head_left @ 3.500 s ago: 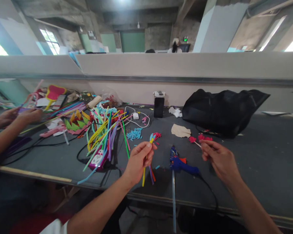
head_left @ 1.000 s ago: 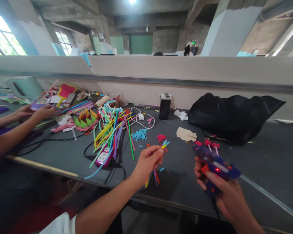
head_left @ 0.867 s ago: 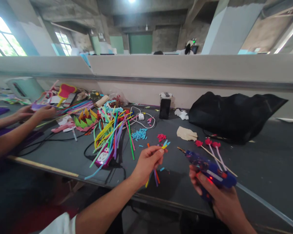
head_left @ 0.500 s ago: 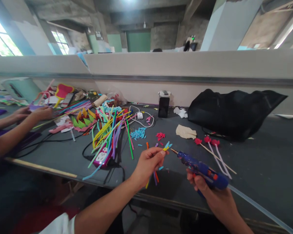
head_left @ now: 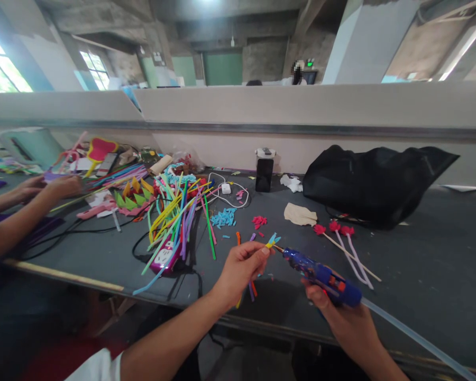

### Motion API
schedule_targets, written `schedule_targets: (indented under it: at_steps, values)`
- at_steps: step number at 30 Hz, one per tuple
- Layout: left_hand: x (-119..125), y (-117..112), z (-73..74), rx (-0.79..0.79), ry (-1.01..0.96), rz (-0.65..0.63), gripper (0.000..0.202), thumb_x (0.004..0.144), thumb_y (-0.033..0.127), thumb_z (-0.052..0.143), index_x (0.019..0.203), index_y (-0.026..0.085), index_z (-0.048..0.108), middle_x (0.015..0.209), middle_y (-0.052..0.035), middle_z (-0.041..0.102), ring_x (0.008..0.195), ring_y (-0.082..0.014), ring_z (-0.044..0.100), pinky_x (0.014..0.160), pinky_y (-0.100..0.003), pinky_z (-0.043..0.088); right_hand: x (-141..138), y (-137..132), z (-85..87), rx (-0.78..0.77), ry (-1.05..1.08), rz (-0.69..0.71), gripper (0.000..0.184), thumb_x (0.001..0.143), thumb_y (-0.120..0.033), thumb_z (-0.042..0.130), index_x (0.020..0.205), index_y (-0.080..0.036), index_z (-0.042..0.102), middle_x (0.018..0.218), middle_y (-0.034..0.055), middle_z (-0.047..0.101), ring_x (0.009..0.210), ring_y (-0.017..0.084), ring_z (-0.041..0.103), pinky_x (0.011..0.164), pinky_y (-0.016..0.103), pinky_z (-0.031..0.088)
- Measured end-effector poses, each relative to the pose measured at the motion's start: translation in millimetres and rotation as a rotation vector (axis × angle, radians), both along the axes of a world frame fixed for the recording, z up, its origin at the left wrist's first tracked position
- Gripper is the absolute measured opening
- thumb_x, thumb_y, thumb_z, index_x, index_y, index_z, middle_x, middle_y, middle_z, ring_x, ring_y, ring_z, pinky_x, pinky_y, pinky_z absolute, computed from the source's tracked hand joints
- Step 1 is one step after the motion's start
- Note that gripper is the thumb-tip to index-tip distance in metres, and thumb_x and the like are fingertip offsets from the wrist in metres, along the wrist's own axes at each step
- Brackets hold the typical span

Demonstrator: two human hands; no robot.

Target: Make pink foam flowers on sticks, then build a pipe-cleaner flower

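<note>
My left hand (head_left: 244,267) pinches a small flower-like piece (head_left: 272,241) with blue tips and a yellow base between thumb and fingertips. Wrapped in my right hand (head_left: 347,317) is a blue hot glue gun (head_left: 321,275), a long translucent glue stick (head_left: 416,336) running out of its back. Its metal nozzle points left, right at the yellow base; whether it touches cannot be made out. Below my left fingers lie orange and purple strips (head_left: 253,289), partly hidden. Just beyond are a pile of red bits (head_left: 259,221) and a pile of blue bits (head_left: 223,217).
Three red flowers on stems (head_left: 347,231) lie right, before a black bag (head_left: 376,185). Left are a bundle of colored pipe cleaners (head_left: 178,211) and a purple power strip (head_left: 166,256). A phone (head_left: 264,174) stands at the back. Another person's hands (head_left: 61,186) work at far left.
My right hand has brought the glue gun left, so its nozzle has closed the gap to the blue-and-yellow piece. My left hand stays nearly in place.
</note>
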State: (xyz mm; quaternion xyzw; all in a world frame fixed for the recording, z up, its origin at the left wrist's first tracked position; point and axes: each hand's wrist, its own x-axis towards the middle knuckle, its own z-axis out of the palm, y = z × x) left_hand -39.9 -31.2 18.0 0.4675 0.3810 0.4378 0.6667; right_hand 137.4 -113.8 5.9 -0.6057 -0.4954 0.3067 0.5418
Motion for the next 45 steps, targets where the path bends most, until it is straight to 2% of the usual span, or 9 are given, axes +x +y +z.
schedule_targets:
  at_steps: [12, 22, 31, 36, 40, 45]
  values:
    - [-0.4, -0.7, 1.7, 0.015, -0.007, -0.006, 0.030, 0.077, 0.042, 0.072, 0.084, 0.013, 0.073, 0.051, 0.0046, 0.044, 0.046, -0.0052, 0.032, 0.043, -0.020, 0.018, -2.1, -2.4, -4.7, -0.068, 0.086, -0.046, 0.035, 0.070, -0.056, 0.072, 0.086, -0.025, 0.065, 0.079, 0.0022, 0.076, 0.075, 0.024, 0.073, 0.070, 0.030, 0.061]
    - [-1.0, -0.3, -0.3, 0.028, -0.014, -0.018, 0.030, 0.078, 0.041, 0.071, 0.086, 0.012, 0.071, 0.051, 0.0059, 0.043, 0.046, -0.0045, 0.031, 0.043, -0.019, 0.018, -3.5, -1.0, -5.5, -0.009, 0.031, -0.085, 0.034, 0.072, -0.056, 0.070, 0.081, -0.024, 0.067, 0.075, 0.0026, 0.076, 0.070, 0.023, 0.072, 0.066, 0.029, 0.060]
    - [-1.3, -0.1, 0.8, 0.024, -0.019, -0.023, 0.029, 0.079, 0.040, 0.071, 0.085, 0.012, 0.071, 0.052, 0.0062, 0.042, 0.046, -0.0040, 0.031, 0.043, -0.019, 0.019, -2.0, 0.6, -2.5, 0.059, -0.024, -0.023, 0.029, 0.077, -0.053, 0.067, 0.077, -0.024, 0.066, 0.065, 0.0003, 0.072, 0.060, 0.020, 0.069, 0.059, 0.027, 0.059]
    - [-1.5, 0.4, 0.4, 0.019, -0.013, -0.019, 0.029, 0.078, 0.040, 0.071, 0.085, 0.012, 0.071, 0.052, 0.0058, 0.043, 0.047, -0.0041, 0.033, 0.043, -0.019, 0.019, -2.8, -1.2, -6.3, 0.046, 0.010, -0.055, 0.027, 0.077, -0.051, 0.068, 0.082, -0.025, 0.066, 0.073, 0.0007, 0.074, 0.068, 0.021, 0.071, 0.064, 0.026, 0.059]
    - [-1.4, 0.1, 0.4, 0.016, -0.008, -0.015, 0.031, 0.077, 0.041, 0.071, 0.085, 0.012, 0.071, 0.052, 0.0059, 0.044, 0.047, -0.0042, 0.032, 0.043, -0.019, 0.019, -2.0, 0.1, -4.3, 0.077, -0.001, -0.019, 0.028, 0.078, -0.052, 0.067, 0.082, -0.024, 0.065, 0.070, 0.0004, 0.073, 0.064, 0.019, 0.069, 0.060, 0.025, 0.058]
    - [-1.4, -0.6, 0.3, -0.003, -0.002, -0.019, 0.030, 0.077, 0.041, 0.071, 0.084, 0.012, 0.070, 0.052, 0.0056, 0.044, 0.046, -0.0043, 0.032, 0.043, -0.019, 0.018, 2.8, 3.7, -0.4, 0.130, -0.093, 0.045, 0.031, 0.082, -0.054, 0.064, 0.079, -0.023, 0.066, 0.070, 0.0011, 0.071, 0.059, 0.017, 0.065, 0.049, 0.023, 0.051]
